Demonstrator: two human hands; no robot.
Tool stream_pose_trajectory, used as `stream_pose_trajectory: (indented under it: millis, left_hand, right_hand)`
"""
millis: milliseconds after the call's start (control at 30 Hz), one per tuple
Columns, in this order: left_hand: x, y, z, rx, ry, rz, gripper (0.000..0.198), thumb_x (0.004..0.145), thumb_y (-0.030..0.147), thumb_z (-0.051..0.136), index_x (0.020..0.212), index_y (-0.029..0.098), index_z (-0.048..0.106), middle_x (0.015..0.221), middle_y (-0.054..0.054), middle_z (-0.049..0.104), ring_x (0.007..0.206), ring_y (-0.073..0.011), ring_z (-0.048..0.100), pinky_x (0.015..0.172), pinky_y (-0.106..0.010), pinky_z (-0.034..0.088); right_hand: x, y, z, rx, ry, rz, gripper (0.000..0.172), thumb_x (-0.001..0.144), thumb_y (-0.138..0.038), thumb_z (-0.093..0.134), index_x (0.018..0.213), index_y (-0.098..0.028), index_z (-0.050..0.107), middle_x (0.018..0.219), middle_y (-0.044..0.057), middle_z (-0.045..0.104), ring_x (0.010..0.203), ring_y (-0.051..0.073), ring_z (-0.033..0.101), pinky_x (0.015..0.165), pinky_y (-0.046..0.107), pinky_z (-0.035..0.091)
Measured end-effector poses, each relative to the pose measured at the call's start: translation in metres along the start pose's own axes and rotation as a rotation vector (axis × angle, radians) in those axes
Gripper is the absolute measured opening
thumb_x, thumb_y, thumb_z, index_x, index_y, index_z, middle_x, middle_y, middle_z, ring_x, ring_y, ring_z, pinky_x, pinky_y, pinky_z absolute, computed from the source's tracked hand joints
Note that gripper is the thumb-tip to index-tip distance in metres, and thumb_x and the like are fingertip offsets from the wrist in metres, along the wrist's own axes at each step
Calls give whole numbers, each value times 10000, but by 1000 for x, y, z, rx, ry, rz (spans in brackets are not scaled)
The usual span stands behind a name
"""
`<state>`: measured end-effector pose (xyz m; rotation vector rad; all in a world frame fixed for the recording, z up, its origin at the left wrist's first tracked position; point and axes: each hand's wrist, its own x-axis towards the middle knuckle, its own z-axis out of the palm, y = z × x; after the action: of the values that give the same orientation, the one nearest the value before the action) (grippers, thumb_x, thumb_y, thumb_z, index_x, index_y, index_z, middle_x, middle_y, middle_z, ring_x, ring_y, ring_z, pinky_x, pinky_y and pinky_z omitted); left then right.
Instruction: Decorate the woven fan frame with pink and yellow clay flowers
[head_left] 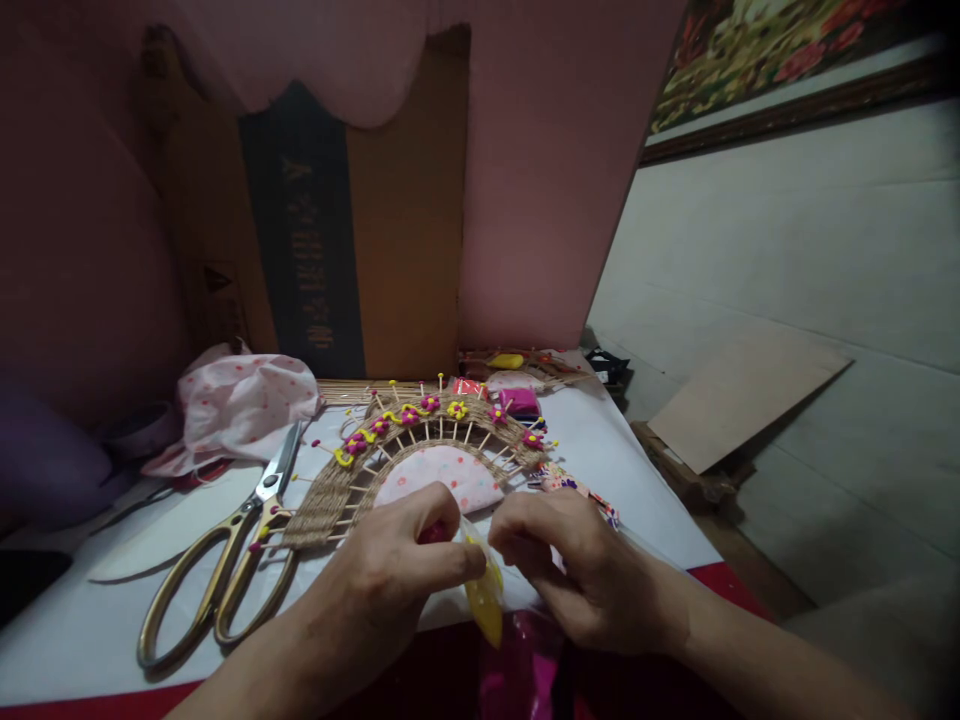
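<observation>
My left hand (pixel 409 565) is closed around a clear plastic packet of soft yellow clay (pixel 486 605), its lower end poking out below the thumb. Beside it, my right hand (pixel 581 565) has its fingers curled in a pinch close to the packet; what they hold, if anything, is hidden. Just beyond both hands lies a fan-shaped twine weaving (pixel 322 505) on thin sticks. Magenta and yellow clay flowers (pixel 410 413) run along its arc, and small balls tip the sticks. A dotted cloth half-circle (pixel 435 478) fills its centre. A magenta plastic packet (pixel 517 665) is below my hands.
Large gold-handled scissors (pixel 225 570) lie on the white-covered table (pixel 600 420) at left, near a bundled dotted cloth (pixel 247 400). A magenta clay block (pixel 520 403) sits behind the weaving. A cardboard sheet (pixel 409 220) stands against the back; patterned fabric (pixel 577 485) lies at right.
</observation>
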<state>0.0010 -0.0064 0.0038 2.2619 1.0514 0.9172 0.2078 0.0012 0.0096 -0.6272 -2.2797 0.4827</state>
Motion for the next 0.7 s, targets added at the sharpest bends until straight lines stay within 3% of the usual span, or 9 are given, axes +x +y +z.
stream_pose_trajectory:
  millis: [100, 167, 300, 433, 700]
  left_hand:
    - [2, 0, -1, 108, -50, 40, 212, 875, 255, 450, 750, 222, 618, 650, 22, 392, 576, -115, 350, 466, -222, 278]
    - [2, -2, 0, 154, -29, 79, 209, 879, 255, 451, 768, 221, 625, 649, 26, 383, 575, -111, 350, 465, -216, 274]
    - [0, -7, 4, 226, 26, 172, 181, 873, 226, 479, 797, 238, 643, 643, 35, 370, 569, -102, 349, 471, -209, 260]
    - [-1, -7, 6, 319, 61, 309, 187, 868, 183, 492, 803, 258, 650, 632, 42, 364, 542, -92, 338, 477, -219, 225]
    - [0, -4, 4, 378, 118, 436, 177, 847, 142, 520, 810, 246, 658, 621, 41, 357, 526, -89, 325, 484, -231, 205]
  right_hand:
    - [-1, -2, 3, 96, 191, 89, 82, 813, -99, 548, 821, -179, 536, 678, -1, 578, 581, 103, 517, 546, 217, 425]
    - [-1, -5, 5, 186, 232, 80, 67, 827, -110, 556, 824, -173, 577, 708, 13, 603, 630, 108, 552, 585, 220, 451]
    - [-1, -8, 9, 307, 224, 24, 179, 853, -79, 485, 929, -154, 629, 797, 49, 641, 716, 120, 593, 667, 241, 477]
    - [0, -8, 12, 292, 199, 72, 194, 838, -49, 467, 892, -135, 632, 757, 48, 641, 680, 112, 585, 630, 221, 460]
    - [0, -6, -1, -45, 4, -95, 90, 788, -103, 514, 871, -133, 530, 753, 54, 595, 675, 145, 536, 614, 260, 405]
